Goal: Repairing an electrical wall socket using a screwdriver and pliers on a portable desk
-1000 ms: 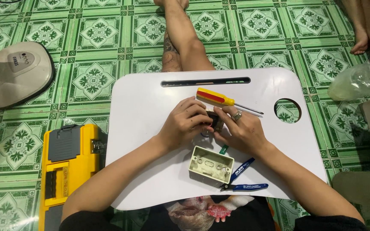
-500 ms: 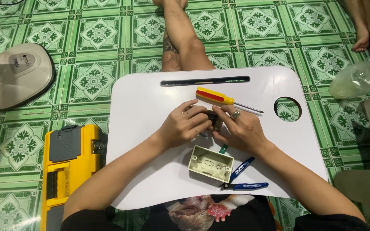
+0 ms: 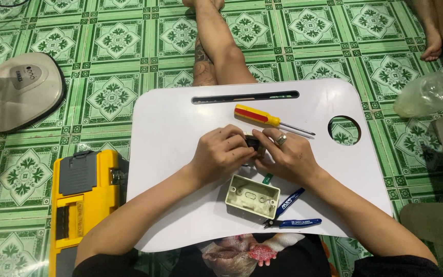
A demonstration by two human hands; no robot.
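Observation:
My left hand and my right hand meet over the middle of a white lap tray. Both pinch a small dark part between the fingertips; most of it is hidden by the fingers. A ring sits on a finger of my right hand. Just below the hands lies a beige plastic wall box, open side up. A screwdriver with a yellow and red handle rests above the hands. Blue-handled cutters lie near the tray's near edge, beside my right forearm.
A yellow and grey toolbox stands on the green tiled floor left of the tray. A white fan base is at the far left. My crossed legs stretch beyond the tray. A plastic bag lies right; another person's foot is top right.
Both hands stay together on the small dark part, with only slight finger shifts. The tools and the box have not moved.

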